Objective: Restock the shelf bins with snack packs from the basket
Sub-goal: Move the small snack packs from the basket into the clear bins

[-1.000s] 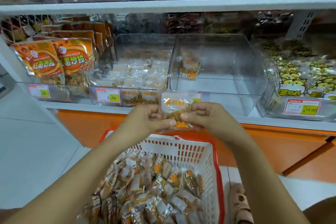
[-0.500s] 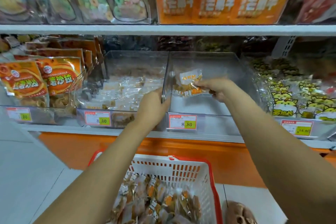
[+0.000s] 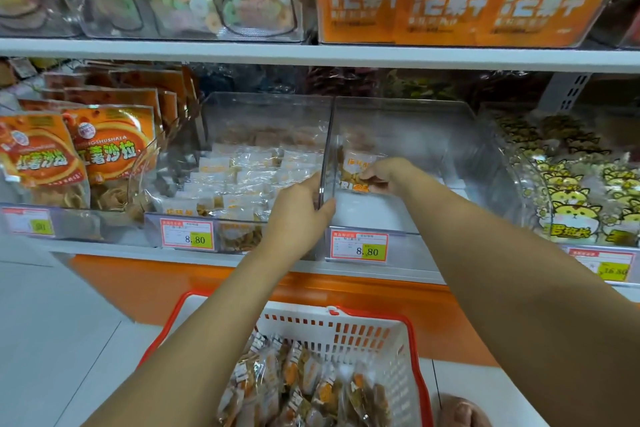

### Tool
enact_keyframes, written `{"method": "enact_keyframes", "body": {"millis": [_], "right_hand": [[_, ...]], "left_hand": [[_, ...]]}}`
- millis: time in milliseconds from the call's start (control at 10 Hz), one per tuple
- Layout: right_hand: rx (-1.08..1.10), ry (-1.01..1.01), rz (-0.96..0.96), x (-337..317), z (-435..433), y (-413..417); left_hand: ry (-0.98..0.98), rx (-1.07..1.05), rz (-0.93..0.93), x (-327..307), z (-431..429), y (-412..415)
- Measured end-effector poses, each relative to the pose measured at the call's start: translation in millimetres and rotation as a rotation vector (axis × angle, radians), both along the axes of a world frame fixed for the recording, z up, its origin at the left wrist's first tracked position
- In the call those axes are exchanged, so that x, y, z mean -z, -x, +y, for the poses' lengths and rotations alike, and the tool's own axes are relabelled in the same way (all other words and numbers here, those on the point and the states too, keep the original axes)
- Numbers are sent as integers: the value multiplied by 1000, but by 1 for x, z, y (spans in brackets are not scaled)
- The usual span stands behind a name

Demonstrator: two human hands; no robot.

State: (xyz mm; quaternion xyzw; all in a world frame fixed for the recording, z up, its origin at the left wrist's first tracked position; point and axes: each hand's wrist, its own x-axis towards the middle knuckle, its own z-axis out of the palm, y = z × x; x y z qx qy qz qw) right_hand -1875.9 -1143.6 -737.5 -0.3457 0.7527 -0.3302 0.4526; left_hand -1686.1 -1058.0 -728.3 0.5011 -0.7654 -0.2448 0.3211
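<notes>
A clear snack pack (image 3: 355,170) with orange print stands inside the nearly bare right shelf bin (image 3: 433,218), against its left wall. My right hand (image 3: 388,175) pinches the pack's right edge. My left hand (image 3: 301,210) grips the clear divider wall (image 3: 327,149) between that bin and the left bin (image 3: 242,180), which holds several similar packs. Below, a white basket (image 3: 346,329) with a red rim holds several more snack packs (image 3: 304,388).
Orange chip bags (image 3: 72,152) hang at the left, and yellow cartoon-cat packs (image 3: 581,198) fill the bin at the right. An upper shelf (image 3: 311,54) overhangs the bins. Price tags (image 3: 358,246) line the shelf front. A sandalled foot (image 3: 460,412) is beside the basket.
Both hands rose from above the basket to the shelf. My right hand carried the pack into the right bin and lowered it against the left wall; my left hand took hold of the divider.
</notes>
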Motion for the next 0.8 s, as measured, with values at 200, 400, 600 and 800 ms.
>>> {"method": "enact_keyframes", "body": {"millis": [200, 400, 600, 800], "right_hand": [[-126, 32, 324, -3, -4, -13], [-158, 25, 247, -8, 4, -7], [-196, 36, 176, -24, 16, -16], [-148, 142, 366, -46, 47, -21]], "left_hand": [[33, -9, -3, -1, 1, 1], [21, -8, 10, -3, 4, 1], [43, -38, -19, 0, 4, 4], [60, -32, 96, 2, 10, 3]]}}
